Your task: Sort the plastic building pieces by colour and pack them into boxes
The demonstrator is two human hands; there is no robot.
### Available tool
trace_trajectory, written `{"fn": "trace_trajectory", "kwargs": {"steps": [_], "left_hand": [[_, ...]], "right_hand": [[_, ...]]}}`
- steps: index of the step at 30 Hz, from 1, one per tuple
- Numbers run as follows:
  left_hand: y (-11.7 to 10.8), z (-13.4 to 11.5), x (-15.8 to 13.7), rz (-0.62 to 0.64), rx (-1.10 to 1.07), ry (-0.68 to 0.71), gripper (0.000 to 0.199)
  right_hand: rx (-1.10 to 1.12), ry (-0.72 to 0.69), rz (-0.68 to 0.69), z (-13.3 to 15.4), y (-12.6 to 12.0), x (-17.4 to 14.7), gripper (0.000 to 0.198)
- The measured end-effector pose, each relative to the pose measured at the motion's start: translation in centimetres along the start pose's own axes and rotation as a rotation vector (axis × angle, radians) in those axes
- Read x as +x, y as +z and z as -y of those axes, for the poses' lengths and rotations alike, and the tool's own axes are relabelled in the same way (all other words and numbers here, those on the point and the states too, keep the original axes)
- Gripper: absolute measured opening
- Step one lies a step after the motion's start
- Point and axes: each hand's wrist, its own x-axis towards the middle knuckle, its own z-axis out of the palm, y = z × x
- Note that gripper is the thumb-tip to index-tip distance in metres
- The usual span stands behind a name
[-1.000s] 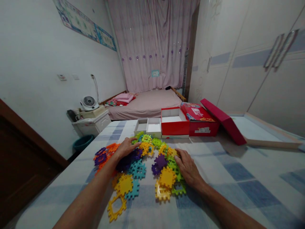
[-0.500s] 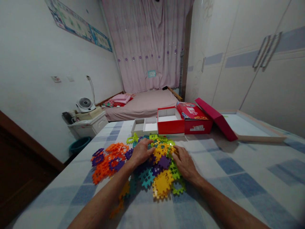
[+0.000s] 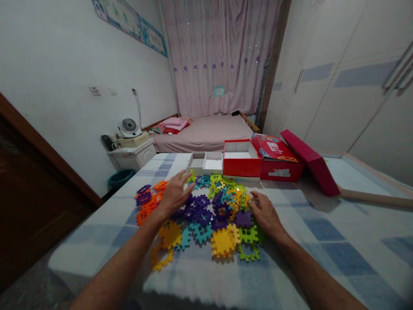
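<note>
A spread of plastic interlocking building pieces with toothed edges lies on the table before me. My left hand [image 3: 176,193], fingers apart, is over the left part of the spread, between the orange pieces [image 3: 146,214] and the purple pieces [image 3: 201,211]. At the right edge my right hand [image 3: 265,214] rests with loosely bent, parted fingers, its tips by the yellow pieces [image 3: 239,199]. I see nothing held in either hand. Nearer to me are a solid yellow square [image 3: 222,242], teal pieces [image 3: 201,232] and green pieces [image 3: 248,252]. My left hand hides some pieces.
Behind the pieces stand a white two-part box [image 3: 196,162], an open red box [image 3: 241,167] and a printed red box [image 3: 282,171]. A dark red lid [image 3: 311,163] leans against it. A shallow pale tray [image 3: 371,196] lies at the right. The cloth-covered table [image 3: 322,267] has a near edge.
My left hand has moved left from the middle of the pieces, its fingers spreading, and uncovered purple ones. My right hand stays at the right edge. The camera view has shifted.
</note>
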Motion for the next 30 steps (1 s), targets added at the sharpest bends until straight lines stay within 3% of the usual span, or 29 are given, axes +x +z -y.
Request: {"fn": "trace_trajectory", "kwargs": {"steps": [4,6,8,10,16,24,30], "left_hand": [[-2.6,10.5,-3.3,-0.06,0.344,-0.52,0.058],[-2.9,13.5,-4.7,0.021,0.287,-0.685,0.065],[-2.4,14.3,-5.5,0.081,0.159,-0.698,0.065],[-1.4,13.4,-5.5,0.069,0.054,-0.631,0.065],[1.7,7.6,-2.9,-0.076,-0.105,-0.453,0.064],[4.5,2.2,0.4,-0.028,-0.329,-0.412,0.048],[5.2,-2.9,2.8,-0.002,-0.386,-0.315,0.036]], "right_hand": [[-0.042,0.004,0.061,0.6,-0.1,-0.3,0.041],[-0.064,-0.005,0.073,0.8,-0.1,-0.4,0.041],[-0.076,-0.026,0.06,0.8,0.0,-0.5,0.041],[-0.079,-0.049,0.037,0.7,0.2,-0.6,0.039],[-0.088,-0.068,0.005,0.4,0.5,-0.7,0.036],[-0.087,-0.064,0.033,0.6,0.3,-0.7,0.037],[-0.089,-0.055,0.015,0.8,0.3,-0.7,0.036]]}}
